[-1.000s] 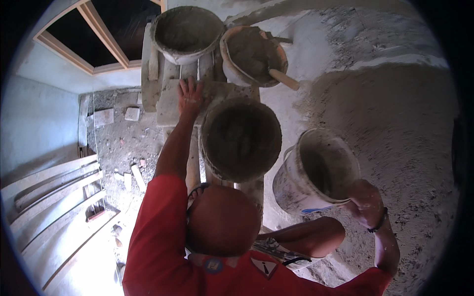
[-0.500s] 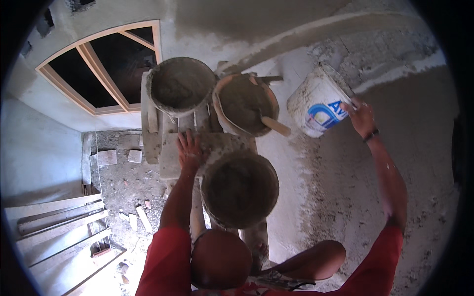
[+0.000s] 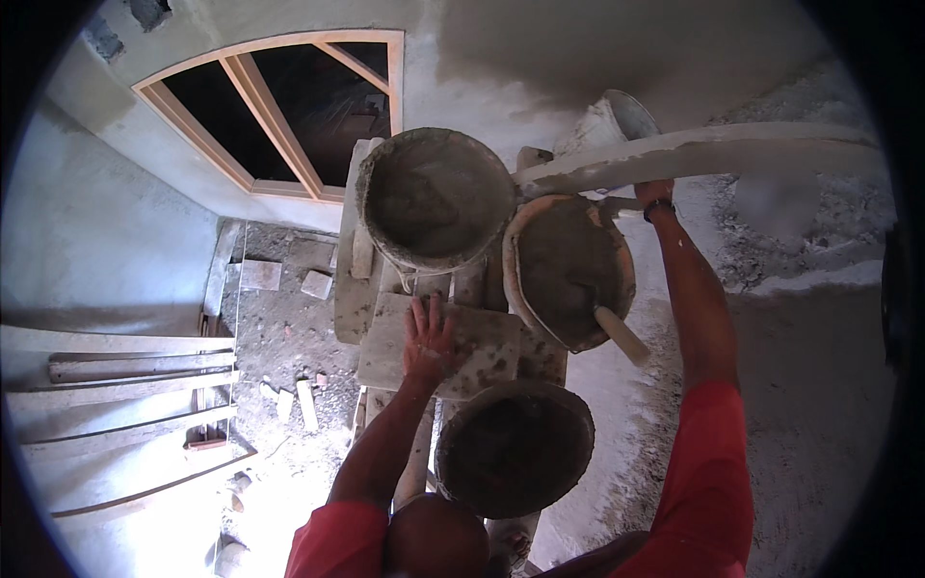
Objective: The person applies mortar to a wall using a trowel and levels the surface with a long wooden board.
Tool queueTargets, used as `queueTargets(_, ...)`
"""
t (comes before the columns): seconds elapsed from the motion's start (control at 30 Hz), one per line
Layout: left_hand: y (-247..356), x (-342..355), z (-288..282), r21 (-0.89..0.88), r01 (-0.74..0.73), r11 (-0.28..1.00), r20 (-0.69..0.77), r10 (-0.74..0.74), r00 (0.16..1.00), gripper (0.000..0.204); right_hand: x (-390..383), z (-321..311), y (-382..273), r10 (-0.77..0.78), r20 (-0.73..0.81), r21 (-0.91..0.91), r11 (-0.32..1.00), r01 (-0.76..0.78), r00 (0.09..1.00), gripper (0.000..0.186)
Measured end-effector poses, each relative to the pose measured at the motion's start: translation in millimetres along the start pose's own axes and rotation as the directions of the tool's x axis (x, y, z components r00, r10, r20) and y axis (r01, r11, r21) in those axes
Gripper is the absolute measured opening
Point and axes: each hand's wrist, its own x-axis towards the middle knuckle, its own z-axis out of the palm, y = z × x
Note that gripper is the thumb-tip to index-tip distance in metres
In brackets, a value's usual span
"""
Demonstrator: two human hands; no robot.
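Note:
My left hand point(image 3: 430, 339) lies flat with fingers spread on a mortar-stained board point(image 3: 487, 332). Beyond it stands a round tub of wet mortar point(image 3: 438, 197). To the right is an orange-rimmed bowl of mortar point(image 3: 568, 265), a tool's pale handle point(image 3: 621, 335) sticking out over its edge. Closest to me is another round mortar tub point(image 3: 515, 448), dark inside. My right arm stretches far forward, and my right hand point(image 3: 655, 191) is at a curved plastered band point(image 3: 703, 154) that covers its fingers. A white bucket point(image 3: 612, 120) shows past the band, tilted and partly covered; any grip on it is hidden.
At the far left is a wooden window frame point(image 3: 279, 125) set in the wall. Planks point(image 3: 116, 395) lie stacked at the left. Rubble and bricks point(image 3: 260, 275) lie on the ground below the platform. Rough plastered wall extends along the right.
My right hand has gone forward and inward from the right side, and the white bucket now sits farther off, behind the curved band. My left hand stays on the board. The view has shifted.

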Motion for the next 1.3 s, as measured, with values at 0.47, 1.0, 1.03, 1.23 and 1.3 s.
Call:
queueTargets(0.47,-14.0,-0.2,16.1,0.100,-0.070,0.992,-0.120,0.082,0.989,0.073,0.9,24.0,-57.5,-0.516,0.162,-0.301,0.786,0.540,0.841,0.047)
queueTargets(1.0,-19.2,-8.7,26.9,0.203,-0.135,0.970,-0.278,0.189,0.942,0.048,-143.8,-186.6,-71.0,-0.295,0.231,0.412,0.893,0.181,0.927,0.024)
queueTargets(1.03,-22.2,-10.7,26.6,0.207,-0.136,0.969,-0.285,0.193,0.939,0.047,-172.8,-215.0,-84.0,-0.348,0.238,0.472,0.857,0.205,0.907,0.024)
queueTargets(1.23,-17.9,-13.6,19.1,0.209,-0.155,0.966,-0.284,0.211,0.935,0.045,-228.5,-267.8,-89.4,-0.300,0.505,0.123,0.953,0.277,0.809,0.040)
queueTargets(1.3,4.3,-12.2,6.0,0.139,-0.187,0.973,-0.215,0.214,0.953,0.047,-236.9,-191.2,-55.0,-0.354,0.501,0.133,0.933,0.334,0.790,0.034)
